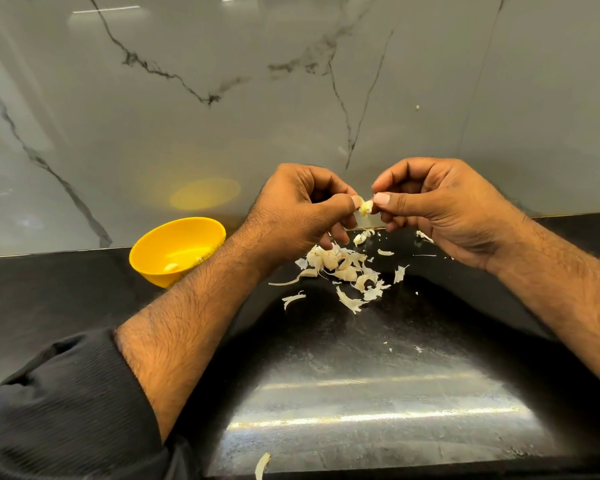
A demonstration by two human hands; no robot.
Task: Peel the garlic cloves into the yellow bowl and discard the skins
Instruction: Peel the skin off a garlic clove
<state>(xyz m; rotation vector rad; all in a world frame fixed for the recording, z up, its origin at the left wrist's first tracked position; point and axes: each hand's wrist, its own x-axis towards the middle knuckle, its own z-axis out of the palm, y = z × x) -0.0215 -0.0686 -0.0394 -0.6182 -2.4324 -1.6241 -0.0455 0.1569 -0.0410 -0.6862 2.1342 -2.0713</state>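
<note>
So both hands are up in front of the marble wall, working 1 garlic clove between them; the left hand pinches it from the left with thumb and curled fingers, and the right hand pinches it from the right, thumbnail right up against the clove; the clove looks partly peeled, pale yellow with a bit of skin hanging on, though it's small enough that I can't tell how much is left; it's held above the black desk, not touching it; right below the hands there's a messy pile of garlic skins spread on the desk, with loose strips scattered around it and 1 stray piece way down at the near edge; the yellow bowl sits off to the left against the wall, just behind the left forearm, and it's got 1 peeled clove lying in the bottom; a dark ribbed sleeve is pushed up on the left arm; you can see the bowl's yellow glow reflected in the glossy wall.
</note>
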